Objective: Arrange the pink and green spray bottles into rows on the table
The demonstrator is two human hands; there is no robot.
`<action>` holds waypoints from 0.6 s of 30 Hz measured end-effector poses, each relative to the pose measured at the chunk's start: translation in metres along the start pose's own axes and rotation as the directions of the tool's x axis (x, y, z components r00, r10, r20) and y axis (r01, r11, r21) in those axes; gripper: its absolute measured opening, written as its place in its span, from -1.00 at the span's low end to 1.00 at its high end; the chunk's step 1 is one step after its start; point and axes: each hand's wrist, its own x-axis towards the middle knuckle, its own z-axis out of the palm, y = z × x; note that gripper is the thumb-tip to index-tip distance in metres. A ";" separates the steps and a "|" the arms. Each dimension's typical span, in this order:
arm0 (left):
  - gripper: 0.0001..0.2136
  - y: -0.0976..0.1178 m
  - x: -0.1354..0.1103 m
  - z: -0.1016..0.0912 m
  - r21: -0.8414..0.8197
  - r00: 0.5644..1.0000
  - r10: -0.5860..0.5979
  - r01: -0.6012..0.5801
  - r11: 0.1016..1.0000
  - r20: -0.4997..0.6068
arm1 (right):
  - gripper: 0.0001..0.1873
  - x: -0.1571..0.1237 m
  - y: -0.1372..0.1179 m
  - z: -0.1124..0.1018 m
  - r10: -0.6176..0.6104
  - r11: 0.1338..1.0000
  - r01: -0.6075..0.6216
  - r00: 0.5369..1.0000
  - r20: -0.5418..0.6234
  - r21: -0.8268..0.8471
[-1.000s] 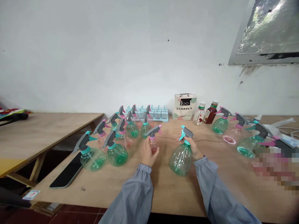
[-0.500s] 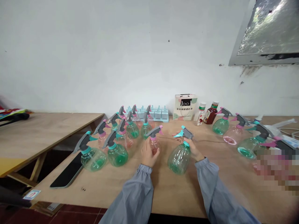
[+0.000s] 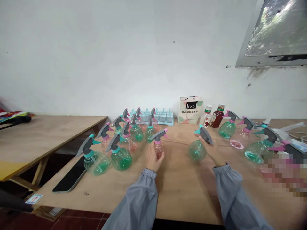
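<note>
Head view: left hand (image 3: 153,158) wrapped round pink spray bottle (image 3: 159,149) on table (image 3: 182,198); right hand (image 3: 209,145) closed at neck of tilted green spray bottle (image 3: 197,151). I'd keep neck grip firm, level base gently, avoid paper bag (image 3: 190,111) beyond.

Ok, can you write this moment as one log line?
left hand: holds pink spray bottle; right hand: holds green spray bottle; phone: on table

pale wall (image 3: 96,64) | window (image 3: 278,28) upper right | wooden tables (image 3: 187,198) | red tiled floor (image 3: 79,220)
</note>
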 end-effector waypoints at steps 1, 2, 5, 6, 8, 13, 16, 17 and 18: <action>-0.30 0.002 0.000 0.000 0.003 1.000 0.001 -0.001 1.000 -0.005 | -0.52 0.006 0.004 -0.011 -0.015 0.999 0.013 0.999 -0.046 -0.045; -0.30 0.004 0.000 0.000 0.006 1.000 0.000 0.001 1.000 -0.012 | -0.48 0.013 0.010 -0.023 -0.036 0.996 0.028 0.995 -0.092 -0.086; -0.29 0.007 0.000 0.000 0.011 1.000 0.003 -0.003 1.000 -0.023 | -0.41 0.037 0.027 -0.055 -0.084 0.978 0.042 0.976 -0.203 -0.204; -0.29 0.008 0.000 0.000 0.010 1.000 0.005 -0.005 1.000 -0.023 | -0.40 0.045 0.033 -0.063 -0.091 0.971 0.035 0.968 -0.232 -0.235; -0.30 0.007 0.000 0.000 0.006 1.000 0.003 -0.003 1.000 -0.026 | -0.36 0.058 0.043 -0.077 -0.104 0.959 0.018 0.951 -0.292 -0.282; -0.31 0.007 0.000 0.001 -0.004 1.000 -0.002 0.002 1.000 -0.028 | -0.30 0.069 0.061 -0.093 -0.122 0.928 0.012 0.955 -0.272 -0.372; -0.30 0.007 -0.001 0.002 -0.005 1.000 0.006 -0.006 1.000 -0.031 | -0.21 0.055 0.077 -0.093 -0.144 0.912 0.022 0.952 -0.268 -0.410; -0.29 0.007 -0.001 0.002 -0.004 1.000 0.009 -0.009 1.000 -0.029 | -0.14 0.049 0.084 -0.092 -0.161 0.905 0.024 0.943 -0.291 -0.425; -0.29 0.007 -0.001 0.003 -0.003 1.000 0.011 -0.011 1.000 -0.026 | -0.04 0.043 0.091 -0.091 -0.177 0.898 0.020 0.931 -0.319 -0.439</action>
